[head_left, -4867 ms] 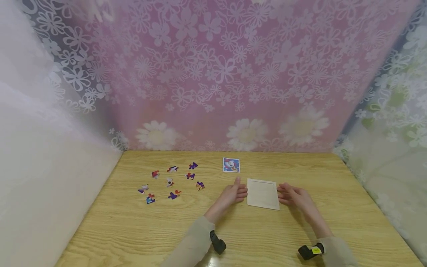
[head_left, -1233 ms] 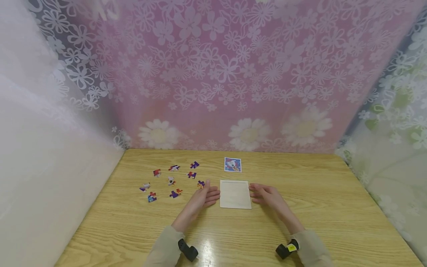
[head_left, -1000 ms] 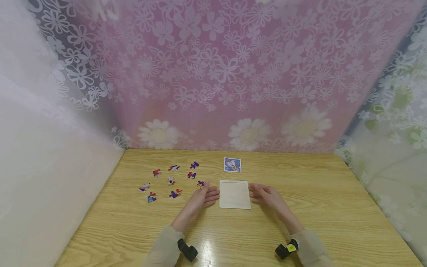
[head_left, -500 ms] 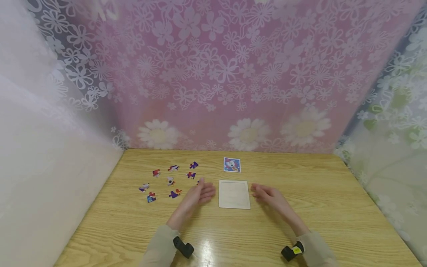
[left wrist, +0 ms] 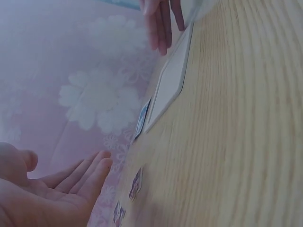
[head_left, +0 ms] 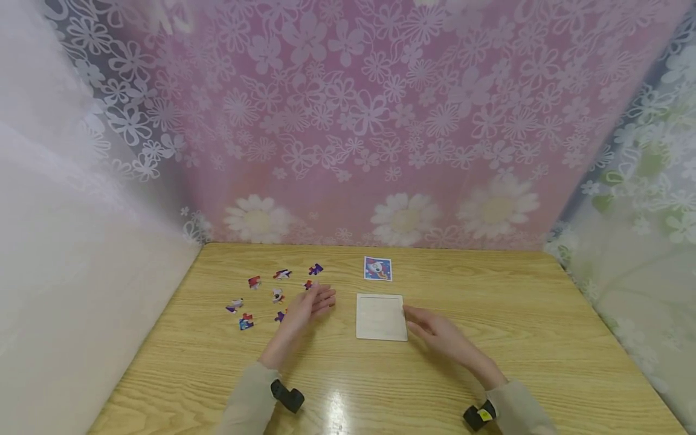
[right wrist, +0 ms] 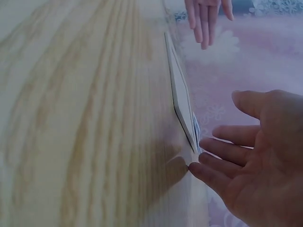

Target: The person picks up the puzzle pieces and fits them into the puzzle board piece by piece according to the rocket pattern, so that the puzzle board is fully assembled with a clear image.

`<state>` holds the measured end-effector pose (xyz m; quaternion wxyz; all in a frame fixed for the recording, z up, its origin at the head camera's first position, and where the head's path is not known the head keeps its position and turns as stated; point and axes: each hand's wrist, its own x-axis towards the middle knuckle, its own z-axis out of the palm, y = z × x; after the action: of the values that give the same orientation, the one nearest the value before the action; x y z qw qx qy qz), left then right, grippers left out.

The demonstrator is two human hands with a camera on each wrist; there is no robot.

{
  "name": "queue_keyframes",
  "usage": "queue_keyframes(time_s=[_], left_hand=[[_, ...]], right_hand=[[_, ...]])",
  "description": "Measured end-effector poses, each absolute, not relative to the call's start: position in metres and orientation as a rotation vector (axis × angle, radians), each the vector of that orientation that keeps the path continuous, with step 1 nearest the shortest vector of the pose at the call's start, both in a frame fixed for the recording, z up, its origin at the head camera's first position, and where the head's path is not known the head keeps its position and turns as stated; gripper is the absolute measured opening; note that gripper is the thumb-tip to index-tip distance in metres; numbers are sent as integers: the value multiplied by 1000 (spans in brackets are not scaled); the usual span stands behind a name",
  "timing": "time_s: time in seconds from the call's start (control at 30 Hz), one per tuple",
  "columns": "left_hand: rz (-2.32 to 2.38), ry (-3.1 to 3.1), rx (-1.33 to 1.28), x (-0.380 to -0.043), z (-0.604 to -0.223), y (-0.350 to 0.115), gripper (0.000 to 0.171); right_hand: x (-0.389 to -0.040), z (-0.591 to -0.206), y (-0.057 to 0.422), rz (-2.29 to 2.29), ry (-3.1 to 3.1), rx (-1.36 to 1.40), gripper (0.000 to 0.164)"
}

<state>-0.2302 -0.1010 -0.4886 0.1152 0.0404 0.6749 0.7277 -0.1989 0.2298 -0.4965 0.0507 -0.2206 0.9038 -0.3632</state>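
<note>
A pale square puzzle tray (head_left: 381, 318) with a thin raised rim lies flat on the table. My right hand (head_left: 443, 336) is at the tray's right edge, fingers extended, fingertips right beside the rim. My left hand (head_left: 306, 309) is held away from the tray, fingers straight and palm turned inward, over the loose jigsaw pieces. It hides some of them in the head view. Purple, red and white pieces such as the one with an eye (head_left: 278, 295) are scattered to the left. In the left wrist view two pieces (left wrist: 136, 183) lie beyond my left fingertips.
Behind the tray lies a small square picture card (head_left: 377, 269) of a white cartoon figure on blue. The wooden table (head_left: 516, 290) ends at a pink flowered curtain (head_left: 348, 121) at the back, with pale coverings on both sides.
The tray has slid left between both hands, to below the picture card. Since then my left hand has drawn away leftward over the pieces, while the right has backed off slightly and returned to the edge.
</note>
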Motion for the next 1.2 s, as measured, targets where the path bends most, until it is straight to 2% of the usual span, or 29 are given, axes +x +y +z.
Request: queue_keyframes(time_s=[0.13,0.3,0.8,1.2], left_hand=[[2170,2010,140,-235,-484,-112,52],[2227,2035,89,-242,-480,-132,46],[2052,2353,78,-254,-469,-193,45],[1843,2602,24,-270,-463,-245,46]], right_hand=[[-198,-497,227,-960,2799,-726,55],[-195,-497,225,-854,2816,-836,56],[-186,-492,221,-562,2852,-926,70],[-187,-490,221,-541,2811,-880,68]])
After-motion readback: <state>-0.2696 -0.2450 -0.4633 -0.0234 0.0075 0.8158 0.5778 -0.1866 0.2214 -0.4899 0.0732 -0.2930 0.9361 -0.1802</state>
